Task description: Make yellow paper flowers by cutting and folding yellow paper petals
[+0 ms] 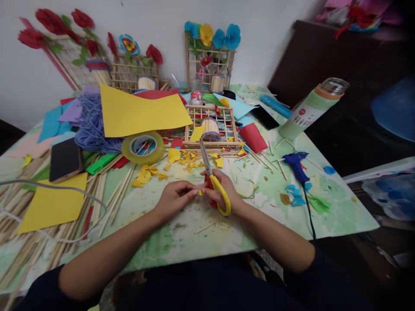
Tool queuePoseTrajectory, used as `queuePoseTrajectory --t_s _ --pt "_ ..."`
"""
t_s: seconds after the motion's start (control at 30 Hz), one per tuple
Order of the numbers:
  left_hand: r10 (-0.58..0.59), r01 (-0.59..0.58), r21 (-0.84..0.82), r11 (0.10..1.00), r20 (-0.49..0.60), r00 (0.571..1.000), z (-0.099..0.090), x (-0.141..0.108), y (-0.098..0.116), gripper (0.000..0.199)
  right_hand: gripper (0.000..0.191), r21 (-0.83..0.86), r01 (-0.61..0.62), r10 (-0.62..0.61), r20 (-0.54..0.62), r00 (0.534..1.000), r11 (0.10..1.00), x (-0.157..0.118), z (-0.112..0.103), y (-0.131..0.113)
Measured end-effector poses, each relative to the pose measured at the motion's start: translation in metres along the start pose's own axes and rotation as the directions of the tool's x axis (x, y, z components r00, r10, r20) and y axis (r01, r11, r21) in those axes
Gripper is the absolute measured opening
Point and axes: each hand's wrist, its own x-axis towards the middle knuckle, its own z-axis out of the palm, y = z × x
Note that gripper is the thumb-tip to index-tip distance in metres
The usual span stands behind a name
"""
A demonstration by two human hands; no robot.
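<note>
My right hand grips a pair of scissors with yellow and red handles, the blades pointing away from me. A tiny piece of yellow paper sits at the fingertips between my two hands. My left hand pinches at that piece, its thumb and forefinger together. Just beyond lie yellow paper scraps and cut bits. Farther back, a small stick lattice bears a little stick pot.
Left are a tape roll, blue-purple cord, a phone and wooden sticks. A glue gun and a bottle stand right. A large yellow sheet and flower lattices are behind.
</note>
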Motion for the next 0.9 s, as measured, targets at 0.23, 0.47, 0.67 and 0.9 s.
queuePoseTrajectory --t_s 0.23,0.47,0.67,0.9 --pt "-0.082 0.080 -0.059 0.995 -0.036 0.996 0.002 0.000 -0.006 0.019 0.047 0.055 -0.048 0.049 -0.014 0.999 0.997 -0.001 0.002 -0.003" --pt "-0.110 0.109 -0.128 0.986 -0.003 0.994 0.004 -0.001 -0.003 0.020 0.042 0.037 -0.061 0.063 -0.047 0.997 0.997 -0.001 0.004 -0.008" --pt "-0.135 0.134 -0.161 0.978 0.000 0.991 0.004 0.000 -0.005 0.020 0.043 0.028 -0.080 0.081 -0.040 0.996 0.996 -0.002 0.004 -0.012" --pt "-0.175 0.171 -0.176 0.969 -0.004 0.985 0.003 0.002 -0.009 0.024 0.043 0.059 -0.056 0.059 -0.052 0.997 0.997 -0.001 0.003 -0.009"
